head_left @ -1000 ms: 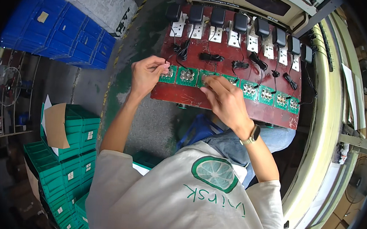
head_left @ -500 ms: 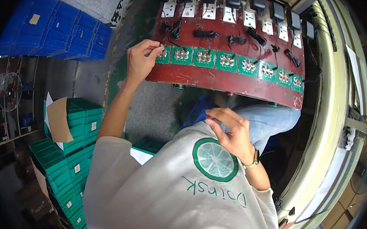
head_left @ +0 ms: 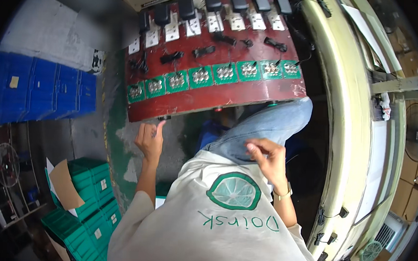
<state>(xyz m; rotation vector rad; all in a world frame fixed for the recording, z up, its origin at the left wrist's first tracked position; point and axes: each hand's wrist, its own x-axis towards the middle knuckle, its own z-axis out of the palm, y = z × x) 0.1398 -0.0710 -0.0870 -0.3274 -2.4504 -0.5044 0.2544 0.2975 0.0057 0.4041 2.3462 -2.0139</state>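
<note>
My left hand (head_left: pixel 150 138) is closed in a fist just in front of the red board's near edge. Its raised thumb meets or nearly meets a black button (head_left: pixel 165 118) under that edge; contact is hard to make out. Over my lap, my right hand (head_left: pixel 267 159) is curled, thumb close to the bent fingers, and whatever it may hold is hidden. A row of several green circuit boards (head_left: pixel 200 76) with silvery round parts lies along the red board (head_left: pixel 226 94). Black power adapters (head_left: pixel 213 3) stand on white plates behind them, with bundled cables (head_left: pixel 204 51) between.
A red button (head_left: pixel 217 110) and a green button (head_left: pixel 272 104) sit along the board's front edge. Green crates (head_left: pixel 87 180) are stacked at lower left, blue bins (head_left: pixel 42 89) farther left. A long pale yellow frame (head_left: pixel 334 139) runs along the right.
My left hand has left the leftmost circuit board, dropping to the front edge and closing with its thumb up. My right hand remains over my lap. The view has shifted, showing the whole row farther left.
</note>
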